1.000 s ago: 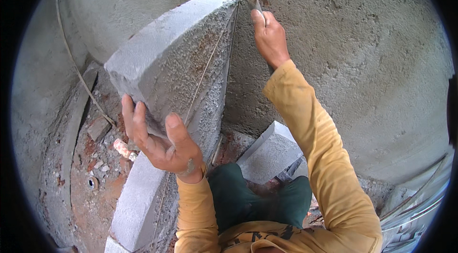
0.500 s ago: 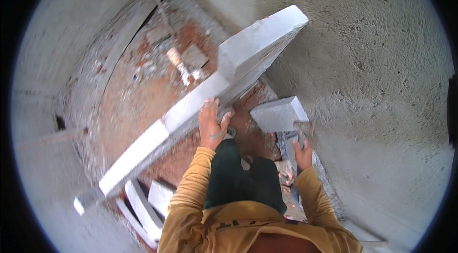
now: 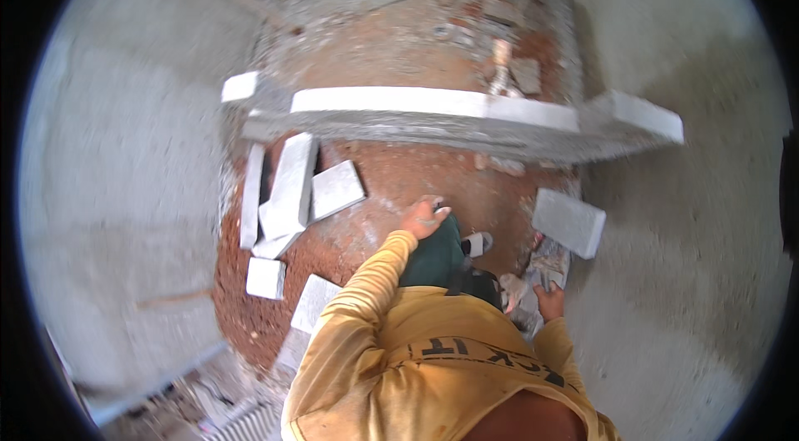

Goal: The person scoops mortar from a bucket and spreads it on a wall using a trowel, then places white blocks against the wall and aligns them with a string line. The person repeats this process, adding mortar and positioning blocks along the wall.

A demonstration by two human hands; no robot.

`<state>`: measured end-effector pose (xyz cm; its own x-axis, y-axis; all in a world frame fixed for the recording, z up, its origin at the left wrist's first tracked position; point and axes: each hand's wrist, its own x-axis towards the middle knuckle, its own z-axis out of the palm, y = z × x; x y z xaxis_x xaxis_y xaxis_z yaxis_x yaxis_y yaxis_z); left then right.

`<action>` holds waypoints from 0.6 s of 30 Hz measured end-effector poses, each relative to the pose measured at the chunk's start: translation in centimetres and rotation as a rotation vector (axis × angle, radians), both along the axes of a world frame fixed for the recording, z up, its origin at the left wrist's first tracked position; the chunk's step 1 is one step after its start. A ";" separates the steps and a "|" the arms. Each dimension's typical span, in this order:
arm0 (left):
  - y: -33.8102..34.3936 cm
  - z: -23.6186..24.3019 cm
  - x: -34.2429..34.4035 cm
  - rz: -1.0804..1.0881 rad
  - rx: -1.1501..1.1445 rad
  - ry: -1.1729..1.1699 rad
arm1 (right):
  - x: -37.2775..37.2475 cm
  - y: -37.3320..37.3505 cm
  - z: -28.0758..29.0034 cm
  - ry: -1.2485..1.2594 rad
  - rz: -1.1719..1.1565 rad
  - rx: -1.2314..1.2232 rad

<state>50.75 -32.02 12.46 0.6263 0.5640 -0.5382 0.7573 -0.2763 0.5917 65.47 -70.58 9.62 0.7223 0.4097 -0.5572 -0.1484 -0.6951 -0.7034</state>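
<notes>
My left hand [image 3: 424,217] is by my bent knee, short of the low wall; its thumb and fingertips look a little apart with nothing held between them, though motion blurs them. Gripped in my right hand [image 3: 549,301] is a trowel [image 3: 545,278], its flat blade hard to make out against the rubble. Just beyond it, a grey-white block [image 3: 569,222] leans beside the plastered wall on the right. Across the space in front of me runs a low wall of pale blocks [image 3: 391,100], with a higher block [image 3: 641,114] at its right end.
Loose blocks [image 3: 293,183] lie piled on the reddish soil [image 3: 399,166] to the left, and a small block [image 3: 266,278] sits nearer. Rough plastered walls [image 3: 682,233] close in both sides. Rubble and a pale pipe-like piece [image 3: 501,54] lie beyond the low wall.
My view has swung to the left, so the low wall now runs nearly level. My left hand has come off its top and back to my knee. My right hand still holds the trowel.
</notes>
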 end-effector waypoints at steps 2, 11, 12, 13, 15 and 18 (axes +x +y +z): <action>0.8 -0.1 -1.8 0.052 0.088 -0.095 | 2.3 2.0 0.6 0.043 0.100 -0.109; 0.9 -4.8 -26.1 0.678 0.027 0.050 | 2.9 20.9 5.0 -0.214 0.517 0.077; 0.1 -5.0 -29.5 0.786 0.002 0.104 | 1.8 22.9 5.8 -0.272 0.571 -0.012; -0.7 -5.2 -32.7 0.893 0.007 0.126 | 0.6 24.8 6.7 -0.317 0.623 0.116; -2.2 -5.3 -38.1 1.042 -0.003 0.193 | -2.0 28.4 8.8 -0.325 0.709 0.087; -3.6 -5.3 -42.9 1.217 0.023 0.224 | -6.2 33.7 11.5 -0.321 0.842 0.102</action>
